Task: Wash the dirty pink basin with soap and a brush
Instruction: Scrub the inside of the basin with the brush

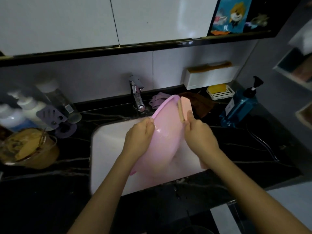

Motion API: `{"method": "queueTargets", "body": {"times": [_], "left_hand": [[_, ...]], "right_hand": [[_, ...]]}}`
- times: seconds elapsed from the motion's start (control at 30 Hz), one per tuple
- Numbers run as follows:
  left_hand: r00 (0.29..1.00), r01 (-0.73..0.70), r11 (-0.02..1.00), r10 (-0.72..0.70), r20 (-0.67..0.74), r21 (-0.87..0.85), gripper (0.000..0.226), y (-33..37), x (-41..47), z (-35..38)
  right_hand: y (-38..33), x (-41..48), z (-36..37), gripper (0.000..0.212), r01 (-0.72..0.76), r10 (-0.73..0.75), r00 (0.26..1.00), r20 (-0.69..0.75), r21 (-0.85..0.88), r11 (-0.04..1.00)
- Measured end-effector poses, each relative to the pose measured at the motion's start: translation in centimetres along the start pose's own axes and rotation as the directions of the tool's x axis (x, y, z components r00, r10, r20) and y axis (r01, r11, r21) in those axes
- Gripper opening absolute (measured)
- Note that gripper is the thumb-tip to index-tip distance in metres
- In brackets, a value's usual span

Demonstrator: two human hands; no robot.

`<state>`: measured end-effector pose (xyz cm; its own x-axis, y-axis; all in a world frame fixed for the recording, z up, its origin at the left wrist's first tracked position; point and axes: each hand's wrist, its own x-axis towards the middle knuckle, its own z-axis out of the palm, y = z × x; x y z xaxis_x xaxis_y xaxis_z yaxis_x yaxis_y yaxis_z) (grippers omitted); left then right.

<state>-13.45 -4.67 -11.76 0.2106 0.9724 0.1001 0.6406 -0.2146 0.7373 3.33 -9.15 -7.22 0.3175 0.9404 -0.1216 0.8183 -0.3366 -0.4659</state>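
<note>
1. Head view, the task: my left hand [140, 134] grips the rim of the round pink plastic basin [165, 135], with the fingers [150, 127] curled over the edge. The basin stands tilted on its side above the white rectangular sink [104, 142].
2. My right hand [199, 135] is closed around the brush with a wooden back and a pale pink body [184, 106], which touches the basin near its upper rim.
3. I judge that I am in the middle, at the scrubbing step. The pink wall has a wet shine, but I see no clear foam. No water seems to run from the chrome tap [137, 98], so rinsing is probably left to do.
4. Whether dirt remains, I cannot tell, because the picture is blurred.
5. Around it: the black marbled desk [50, 176] carries a blue pump bottle [239, 107] and a yellow soap bar in a white dish [218, 89] on the right. White bottles [25, 108] stand on the left, under white wall cabinets [67, 22].
</note>
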Motion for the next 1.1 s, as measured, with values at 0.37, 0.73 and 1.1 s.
{"method": "queueTargets", "body": {"times": [0.37, 0.73, 1.1], "left_hand": [[0.999, 0.036, 0.999, -0.036, 0.005, -0.017, 0.037, 0.6, 0.9, -0.6], [0.995, 0.019, 0.999, -0.016, -0.103, 0.030, 0.039, -2.5, 0.2, -2.4], [0.979, 0.021, 0.999, -0.015, 0.204, -0.027, 0.056, -3.1, -1.1, -4.1]], "right_hand": [[-1.5, -1.2, 3.0, 0.054, -0.029, 0.030, 0.999, -0.043, 0.024, 0.999], [2.1, 0.7, 3.4, 0.045, -0.026, 0.034, 0.995, -0.089, 0.087, 0.996], [8.1, -9.3, 9.1, 0.042, -0.288, 0.264, 0.956, 0.130, 0.597, 0.749]]}}
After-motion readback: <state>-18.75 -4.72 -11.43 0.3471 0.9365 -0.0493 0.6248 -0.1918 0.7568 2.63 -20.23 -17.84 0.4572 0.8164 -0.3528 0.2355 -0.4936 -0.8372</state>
